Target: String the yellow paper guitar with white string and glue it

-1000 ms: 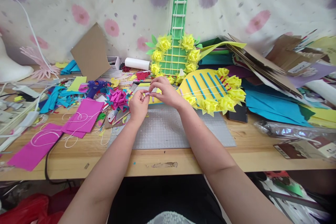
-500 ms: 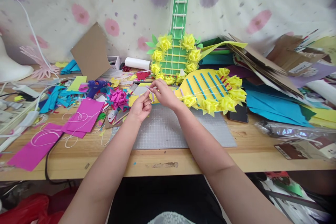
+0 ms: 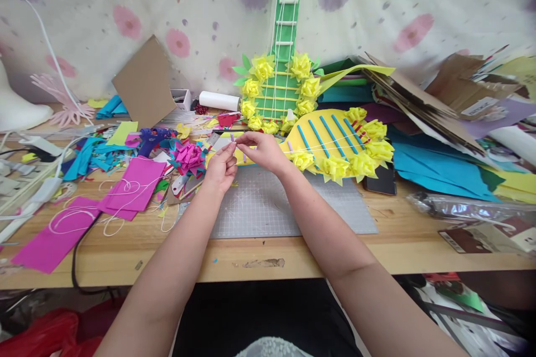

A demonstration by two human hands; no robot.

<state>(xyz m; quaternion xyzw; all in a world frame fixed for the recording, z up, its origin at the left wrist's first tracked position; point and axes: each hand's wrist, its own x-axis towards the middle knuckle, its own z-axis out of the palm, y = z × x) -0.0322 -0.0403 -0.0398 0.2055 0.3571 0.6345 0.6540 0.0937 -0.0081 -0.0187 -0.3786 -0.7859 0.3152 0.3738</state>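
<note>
The right hand (image 3: pixel 267 153) partly hides the yellow guitar (image 3: pixel 323 134), and the far green guitar (image 3: pixel 285 51) is cut on top

Holding left hand (image 3: pixel 223 168) and right hand (image 3: pixel 265 152) fingertip to fingertip, dead centre, over the neck of a yellow guitar-shaped piece (image 3: pixel 320 128)!
Look closely between those fingertips: too small to make out. Swing right of centre, and see blue bars (image 3: pixel 332 138) and yellow flowers (image 3: pixel 335 168) on its body, above a grey cutting mat (image 3: pixel 259 209). Up top, catch a green guitar-shaped piece (image 3: pixel 286 58). At left, spot a magenta flower (image 3: pixel 188 157), a blue glue gun (image 3: pixel 151 140) and magenta sheets (image 3: pixel 136 183); far right, blue sheets (image 3: pixel 435 164) below stacked cardboard (image 3: pixel 422 105).
</note>
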